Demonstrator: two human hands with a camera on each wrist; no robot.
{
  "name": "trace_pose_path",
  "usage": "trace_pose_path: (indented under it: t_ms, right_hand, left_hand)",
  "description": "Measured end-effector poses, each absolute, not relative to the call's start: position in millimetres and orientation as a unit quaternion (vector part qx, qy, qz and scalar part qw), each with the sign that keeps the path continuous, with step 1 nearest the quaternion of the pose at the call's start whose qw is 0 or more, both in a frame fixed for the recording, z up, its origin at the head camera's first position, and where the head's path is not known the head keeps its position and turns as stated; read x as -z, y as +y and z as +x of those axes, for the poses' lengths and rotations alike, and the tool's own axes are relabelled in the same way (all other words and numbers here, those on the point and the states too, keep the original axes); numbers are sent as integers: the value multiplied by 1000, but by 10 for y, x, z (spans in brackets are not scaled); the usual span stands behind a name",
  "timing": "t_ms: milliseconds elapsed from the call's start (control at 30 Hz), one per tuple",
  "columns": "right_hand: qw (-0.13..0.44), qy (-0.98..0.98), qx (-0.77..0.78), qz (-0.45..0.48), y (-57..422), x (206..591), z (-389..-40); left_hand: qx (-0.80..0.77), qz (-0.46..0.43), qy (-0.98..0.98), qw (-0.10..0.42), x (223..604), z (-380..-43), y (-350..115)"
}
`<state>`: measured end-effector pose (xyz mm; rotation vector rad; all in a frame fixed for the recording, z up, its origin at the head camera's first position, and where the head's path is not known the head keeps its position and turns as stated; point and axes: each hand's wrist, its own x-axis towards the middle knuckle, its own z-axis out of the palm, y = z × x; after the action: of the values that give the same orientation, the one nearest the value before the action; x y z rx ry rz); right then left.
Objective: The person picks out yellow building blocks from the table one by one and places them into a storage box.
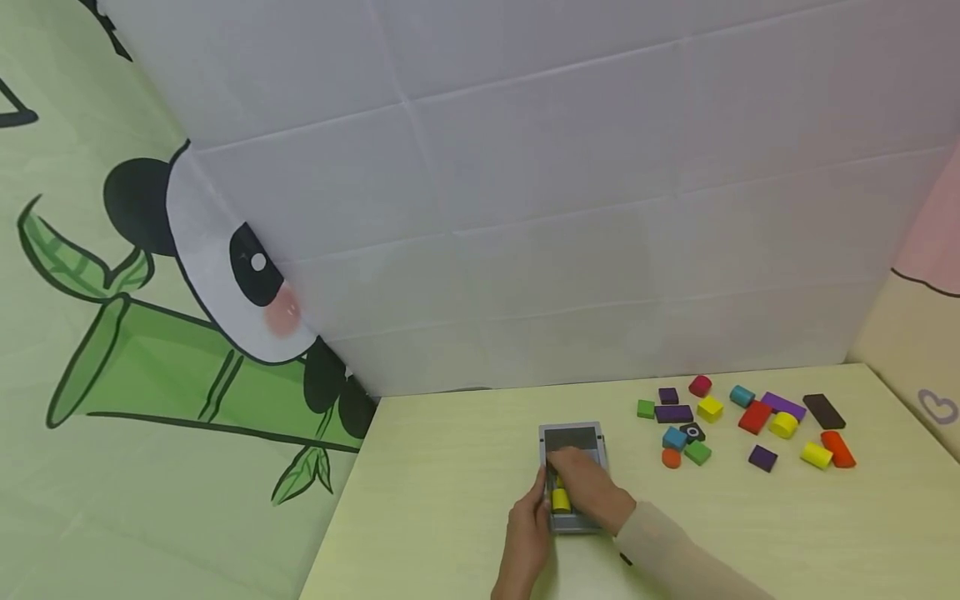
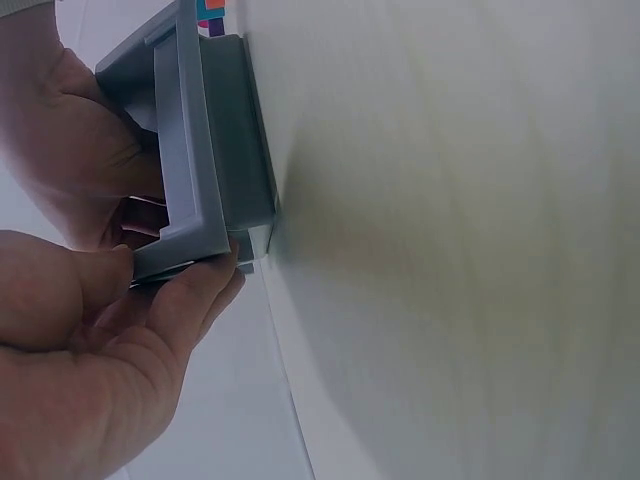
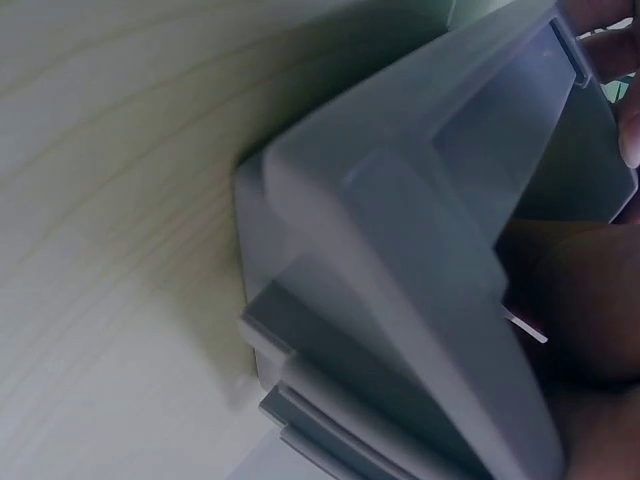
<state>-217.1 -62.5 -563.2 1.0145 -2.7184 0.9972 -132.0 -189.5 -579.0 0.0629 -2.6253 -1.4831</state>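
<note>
A grey rectangular box [image 1: 577,523] with raised rims stands on the table. My left hand [image 1: 527,529] holds its left side; in the left wrist view the thumb lies on top of the rim and the fingers are under it. My right hand [image 1: 588,486] reaches down into the box from the right, its fingertips hidden inside, so I cannot tell whether they grip anything. A yellow cylinder block [image 1: 561,501] lies in the box's near left part, with another bit of yellow just beyond it, partly under the right hand. In the right wrist view the box's corner and grey wall [image 3: 330,290] loom close.
Loose coloured blocks lie scattered to the right of the box, among them a green cube [image 1: 646,408], a blue block [image 1: 674,438], a red block [image 1: 754,417] and a dark flat block [image 1: 824,411]. A white cloth wall [image 1: 525,317] closes off the table's back edge.
</note>
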Motion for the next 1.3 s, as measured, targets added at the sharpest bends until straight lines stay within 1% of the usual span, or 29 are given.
trace_pose_path:
  t_ms: [433, 667, 900, 1133, 1300]
  right_hand:
    - [39, -898, -295, 323, -647, 5670, -2169]
    - [43, -900, -290, 323, -651, 5674, -2181]
    - [43, -898, -294, 325, -655, 5673, -2181]
    - [57, -896, -294, 327, -647, 5641, -2134]
    - [62, -895, -300, 325, -593, 5573, -2087]
  left_hand:
    - [486, 21, -871, 67, 5777, -1321, -1891]
    - [479, 10, -874, 84, 5755, -1325, -1888]
    - [474, 3, -876, 91, 5771, -1335, -1892]
    - [482, 18, -873, 73, 5789, -1311, -1892]
    - [484, 18, -872, 73, 5785, -1301, -1889]
